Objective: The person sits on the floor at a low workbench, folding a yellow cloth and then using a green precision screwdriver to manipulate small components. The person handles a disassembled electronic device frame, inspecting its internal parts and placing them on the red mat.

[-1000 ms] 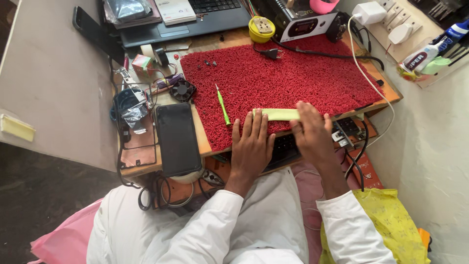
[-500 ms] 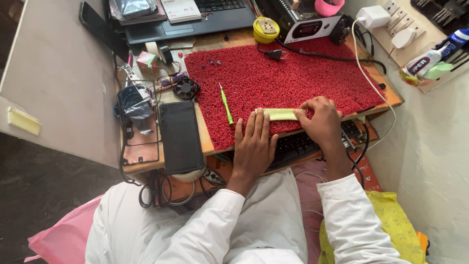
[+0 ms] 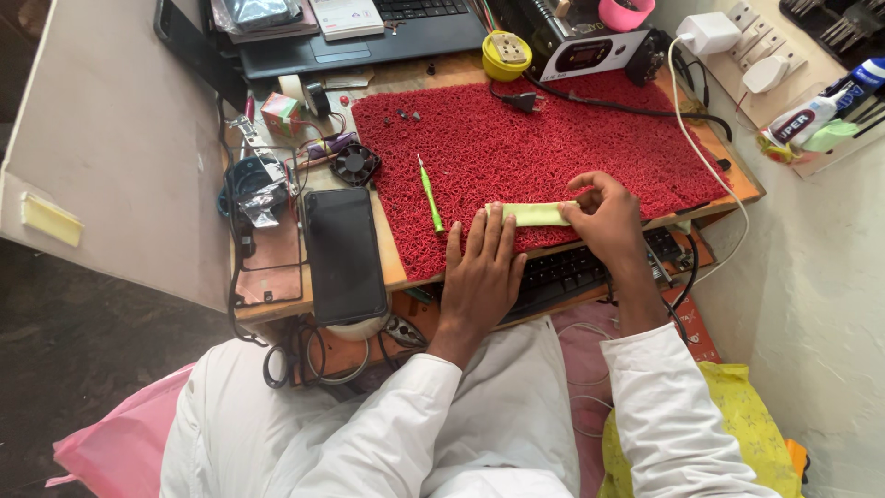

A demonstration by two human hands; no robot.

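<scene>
Both hands (image 3: 544, 244) on yellow-green strip (image 3: 539, 214)

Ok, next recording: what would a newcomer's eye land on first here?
Probably the red textured mat covering most of the wooden desk. At its near edge, the left hand and right hand both rest on a pale green strip, the right fingers pinching its end. A green screwdriver lies on the mat just left of them, and a black phone sits beside the mat.

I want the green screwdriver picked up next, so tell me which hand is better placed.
Probably the left hand: it lies flat on the red mat right beside the green screwdriver. The right hand is farther off and pinches the end of the pale green strip.
</scene>
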